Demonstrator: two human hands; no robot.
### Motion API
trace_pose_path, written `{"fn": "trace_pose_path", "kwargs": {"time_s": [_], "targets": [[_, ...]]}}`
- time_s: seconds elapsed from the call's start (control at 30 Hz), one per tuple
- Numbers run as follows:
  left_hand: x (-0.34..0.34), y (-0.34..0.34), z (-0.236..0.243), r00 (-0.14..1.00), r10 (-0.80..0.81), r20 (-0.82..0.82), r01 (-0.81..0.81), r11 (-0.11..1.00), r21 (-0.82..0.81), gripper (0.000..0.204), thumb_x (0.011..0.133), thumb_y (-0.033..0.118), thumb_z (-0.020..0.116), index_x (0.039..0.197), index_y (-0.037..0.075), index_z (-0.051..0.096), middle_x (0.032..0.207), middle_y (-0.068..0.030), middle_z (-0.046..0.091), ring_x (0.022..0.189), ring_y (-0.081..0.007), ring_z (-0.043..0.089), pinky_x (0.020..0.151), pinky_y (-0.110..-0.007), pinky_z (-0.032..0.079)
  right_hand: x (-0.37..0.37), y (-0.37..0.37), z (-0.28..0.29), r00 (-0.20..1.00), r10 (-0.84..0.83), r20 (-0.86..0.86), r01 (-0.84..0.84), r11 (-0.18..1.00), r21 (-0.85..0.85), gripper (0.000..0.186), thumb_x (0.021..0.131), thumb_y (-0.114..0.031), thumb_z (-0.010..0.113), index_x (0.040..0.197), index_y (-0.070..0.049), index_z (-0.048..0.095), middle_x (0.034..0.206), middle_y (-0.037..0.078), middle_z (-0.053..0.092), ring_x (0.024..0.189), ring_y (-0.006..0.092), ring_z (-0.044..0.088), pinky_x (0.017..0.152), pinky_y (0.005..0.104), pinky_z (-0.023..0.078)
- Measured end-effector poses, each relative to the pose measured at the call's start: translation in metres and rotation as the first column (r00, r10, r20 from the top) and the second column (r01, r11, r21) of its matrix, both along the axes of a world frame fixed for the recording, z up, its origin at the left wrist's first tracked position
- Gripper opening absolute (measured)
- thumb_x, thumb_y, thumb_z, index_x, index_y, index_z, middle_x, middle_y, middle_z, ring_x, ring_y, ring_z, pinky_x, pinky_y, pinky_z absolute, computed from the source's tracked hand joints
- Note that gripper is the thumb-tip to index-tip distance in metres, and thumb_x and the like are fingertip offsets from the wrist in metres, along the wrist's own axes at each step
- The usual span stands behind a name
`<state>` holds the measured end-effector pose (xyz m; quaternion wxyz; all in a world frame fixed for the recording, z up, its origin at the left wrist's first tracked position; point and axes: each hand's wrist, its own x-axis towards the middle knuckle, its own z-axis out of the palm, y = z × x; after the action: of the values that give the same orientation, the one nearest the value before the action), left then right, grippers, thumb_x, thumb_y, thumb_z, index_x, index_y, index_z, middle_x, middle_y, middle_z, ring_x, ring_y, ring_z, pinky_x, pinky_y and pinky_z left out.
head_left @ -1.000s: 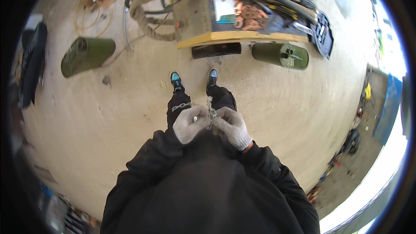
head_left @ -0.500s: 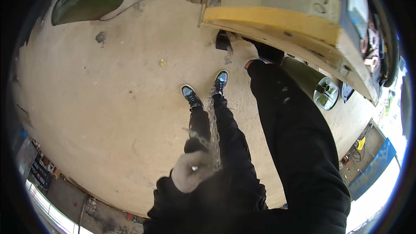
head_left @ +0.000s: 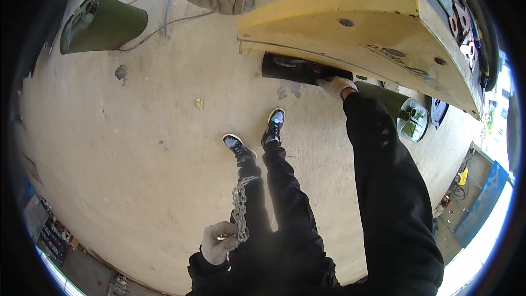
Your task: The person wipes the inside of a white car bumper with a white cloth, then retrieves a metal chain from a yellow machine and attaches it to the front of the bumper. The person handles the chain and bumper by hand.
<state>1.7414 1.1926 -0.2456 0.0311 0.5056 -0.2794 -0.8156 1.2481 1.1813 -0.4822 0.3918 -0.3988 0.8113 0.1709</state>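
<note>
My left hand [head_left: 219, 241], in a pale knit glove, is closed on a silver chain [head_left: 239, 208] that dangles over my left leg, with a small shiny metal piece in the grip. My right hand [head_left: 333, 86], also gloved, reaches below the yellow machine [head_left: 334, 27] to the edge of a dark recessed part [head_left: 287, 67]. Its fingers look curled there; what they grip is hidden. An olive-green cylinder [head_left: 383, 98] lies just right of that hand.
A second green cylinder [head_left: 107, 24] is at the upper left, near thick hoses [head_left: 211, 0] and a thin cable [head_left: 164, 26]. Copper-colored parts [head_left: 460, 19] are on the machine's right. A blue panel [head_left: 479, 203] stands at far right.
Since a second ago, my right hand has left the chain and reached under the machine, most recently shifting rightward. My left hand keeps the chain. The view has turned and closed in on the machine.
</note>
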Motion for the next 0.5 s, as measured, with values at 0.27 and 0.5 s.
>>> {"fn": "trace_pose_path", "kwargs": {"time_s": [0.27,0.5], "targets": [[-0.008,-0.002,-0.008,0.976,-0.171,0.135,0.169,0.985,0.028,0.007,0.081,0.001,0.062,0.087,-0.002,0.065,0.07,-0.0039,0.062,0.061,-0.0079,0.052,0.054,-0.023,0.039,0.096,-0.054,0.018,0.935,0.341,-0.096,-0.3,0.618,-0.727,0.055,0.094,-0.043,0.056,0.141,-0.015,0.05,0.138,0.02,0.054,0.129,0.0371,0.05,0.109,0.0468,0.039],[-0.021,-0.014,0.004,0.997,-0.023,0.069,0.023,1.0,-0.004,0.007,0.08,0.0,0.062,0.085,-0.002,0.065,0.068,-0.0036,0.06,0.059,-0.0075,0.051,0.052,-0.022,0.038,0.084,-0.057,-0.027,0.998,0.058,0.037,-0.031,0.861,-0.508,0.042,0.092,-0.042,0.057,0.122,-0.014,0.063,0.111,0.017,0.069,0.109,0.0339,0.063,0.09,0.0472,0.05]]}}
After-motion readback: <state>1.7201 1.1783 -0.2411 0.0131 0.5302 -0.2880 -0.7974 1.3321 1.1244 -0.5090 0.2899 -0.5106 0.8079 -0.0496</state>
